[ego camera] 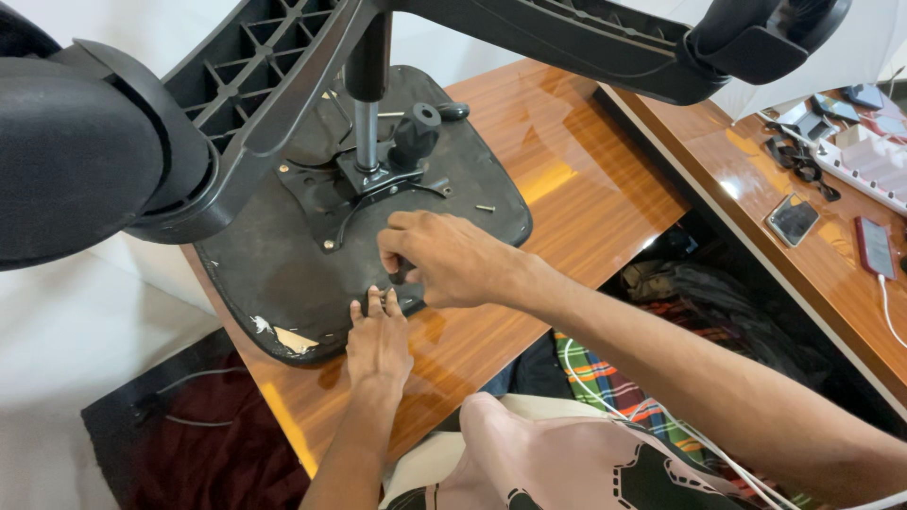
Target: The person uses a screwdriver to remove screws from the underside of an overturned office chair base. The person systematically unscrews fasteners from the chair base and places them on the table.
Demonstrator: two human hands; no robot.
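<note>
The seat (283,274) lies upside down on the table (586,198), its black underside facing up, with the base (312,57) and gas column (367,123) rising towards the camera. The metal plate (364,189) sits at the middle of the underside, a knob (416,132) just right of the column.

The right hand (444,260) is closed on a small dark tool (402,274), thumb and fingers wrapped round it, the tip pressed to the underside near the seat's near edge. What kind of tool it is cannot be told; the hand hides most of it. The left hand (378,340) lies flat, fingers together, its tips touching the seat's near rim just below the tool.

Procedure for the step in hand, as judged from this position:

1. Keep the left hand pressed down on the rim so the seat cannot turn or slide on the polished table.
2. Hold the tool square to the surface; a tilted tool is likely to slip out of the fastener head.
3. Keep the left fingertips clear of the tool's tip.
4. Mind the loose screw (485,208) lying on the underside to the right of the plate; a jolt could roll it off.
5. Watch the overhanging base: its weight could tip the seat if the holding hand lifts.
</note>
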